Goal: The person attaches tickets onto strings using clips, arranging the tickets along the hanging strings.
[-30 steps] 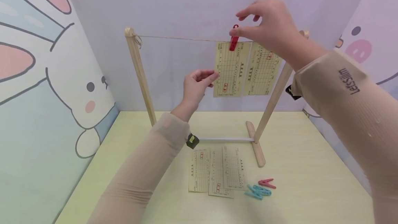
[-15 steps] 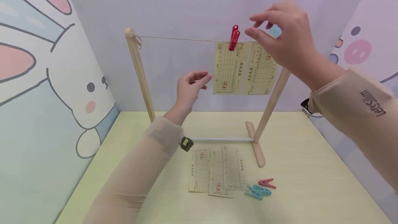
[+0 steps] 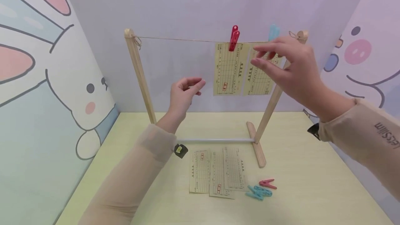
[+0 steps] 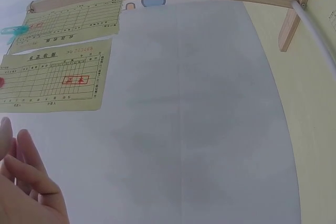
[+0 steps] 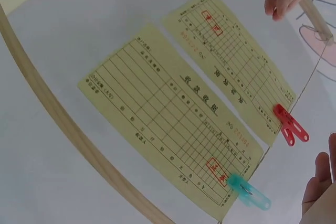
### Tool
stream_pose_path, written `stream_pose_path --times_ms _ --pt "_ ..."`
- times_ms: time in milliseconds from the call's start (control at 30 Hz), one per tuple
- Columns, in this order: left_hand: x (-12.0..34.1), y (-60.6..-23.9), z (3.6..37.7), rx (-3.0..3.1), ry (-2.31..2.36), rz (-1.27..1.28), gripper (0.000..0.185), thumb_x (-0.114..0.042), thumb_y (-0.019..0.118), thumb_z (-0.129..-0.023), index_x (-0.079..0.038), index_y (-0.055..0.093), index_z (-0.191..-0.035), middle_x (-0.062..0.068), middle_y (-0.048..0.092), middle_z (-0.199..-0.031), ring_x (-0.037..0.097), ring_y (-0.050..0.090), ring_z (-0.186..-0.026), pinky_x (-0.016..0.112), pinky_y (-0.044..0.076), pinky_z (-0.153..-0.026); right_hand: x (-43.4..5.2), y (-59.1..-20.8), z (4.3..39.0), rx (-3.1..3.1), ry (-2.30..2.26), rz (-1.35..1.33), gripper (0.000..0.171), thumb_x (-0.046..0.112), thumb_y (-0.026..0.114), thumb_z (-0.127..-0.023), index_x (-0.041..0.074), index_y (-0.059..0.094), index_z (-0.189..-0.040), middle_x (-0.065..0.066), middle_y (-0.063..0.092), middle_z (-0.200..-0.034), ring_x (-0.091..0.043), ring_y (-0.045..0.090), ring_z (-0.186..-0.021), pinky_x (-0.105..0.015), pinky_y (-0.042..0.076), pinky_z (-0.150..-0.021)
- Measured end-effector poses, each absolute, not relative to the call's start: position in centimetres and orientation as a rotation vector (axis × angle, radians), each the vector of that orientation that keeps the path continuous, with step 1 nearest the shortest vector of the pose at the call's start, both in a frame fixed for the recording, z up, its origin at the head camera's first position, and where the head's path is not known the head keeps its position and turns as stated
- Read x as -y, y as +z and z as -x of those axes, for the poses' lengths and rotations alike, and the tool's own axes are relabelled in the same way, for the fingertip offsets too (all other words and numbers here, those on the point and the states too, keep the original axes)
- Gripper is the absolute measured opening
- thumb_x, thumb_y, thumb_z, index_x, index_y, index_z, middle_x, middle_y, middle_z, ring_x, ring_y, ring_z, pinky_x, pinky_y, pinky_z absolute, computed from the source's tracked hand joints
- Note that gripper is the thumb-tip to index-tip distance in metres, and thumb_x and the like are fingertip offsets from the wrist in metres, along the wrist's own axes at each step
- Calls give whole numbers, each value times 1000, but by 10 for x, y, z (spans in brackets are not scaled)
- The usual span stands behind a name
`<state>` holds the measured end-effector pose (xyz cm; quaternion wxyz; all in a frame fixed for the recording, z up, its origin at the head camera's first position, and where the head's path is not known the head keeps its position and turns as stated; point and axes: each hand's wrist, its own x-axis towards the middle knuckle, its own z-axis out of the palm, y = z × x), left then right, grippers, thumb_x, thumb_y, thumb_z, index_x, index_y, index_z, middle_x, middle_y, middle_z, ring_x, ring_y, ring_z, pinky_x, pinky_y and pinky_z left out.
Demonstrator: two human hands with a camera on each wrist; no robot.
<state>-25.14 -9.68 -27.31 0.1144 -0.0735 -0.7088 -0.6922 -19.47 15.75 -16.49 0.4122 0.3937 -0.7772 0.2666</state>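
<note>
A pale yellow-green table fills the lower field, enclosed by cartoon-printed wall panels whose figures are cut off at the frame edges. On the table stands a wooden drying rack: two slanted posts joined low by a white rod and at the top by a thin string; the left post's foot is hidden behind the left forearm, and the upper right post is partly hidden behind the right hand. Two yellow printed slips hang side by side on the string. The left slip is held by a red clothespin and is fully visible; the right slip is held by a blue clothespin, and its upper part is covered by the right hand. The print on both is too small to read. The right hand is raised in front of the right slip, just below the string, fingers loosely spread and slightly bent, holding nothing; whether the fingertips touch the paper cannot be told. The left hand is raised left of the hanging slips, apart from them, fingers loosely curled with thumb and forefinger near each other, holding nothing; in the left wrist view only its fingertips show at the lower corner. Flat on the table in front of the rack lie three more slips, overlapping one another, and just to their right a small cluster of loose clothespins, one pink and at least two blue, overlapping so their count is uncertain.
</note>
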Motion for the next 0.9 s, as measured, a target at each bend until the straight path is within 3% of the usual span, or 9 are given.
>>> stream_pose_path --times_ms 267,400,567,767,900 --pt "103 -284 245 2072 -2035 241 26 -28 74 -90 -11 72 -110 -2 71 -99 10 65 -75 19 31 -46 -159 -182 181 2005 769 -1020 28 -8 77 -77 -7 72 -105 -20 71 -90 4 57 -88 -14 45 -78" --pt "104 -289 243 2074 -2044 239 27 -24 74 -91 -7 71 -112 0 72 -102 12 65 -76 18 44 -60 -159 -188 176 2016 811 -1031 31 -10 76 -76 -7 72 -107 -18 72 -93 -1 59 -90 -13 46 -75" --pt "106 -292 238 2084 -2046 225 27 -22 73 -91 -6 70 -112 3 71 -105 14 64 -77 23 52 -80 -161 -197 172 1995 899 -1054 27 -10 73 -80 -6 72 -107 1 72 -95 -1 60 -88 -14 47 -73" --pt "108 -297 233 2088 -2044 206 25 -21 74 -90 -6 71 -110 0 71 -100 10 64 -74 22 50 -76 -162 -214 171 1939 998 -1091 19 6 70 -91 -5 72 -106 11 71 -94 -2 60 -84 -15 48 -76" --pt "108 -300 231 2101 -2029 200 27 -22 74 -90 -7 71 -112 -1 71 -102 9 64 -74 21 47 -71 -161 -225 167 1914 1060 -1099 18 7 69 -92 -5 73 -104 18 69 -98 -3 59 -84 -15 47 -77"
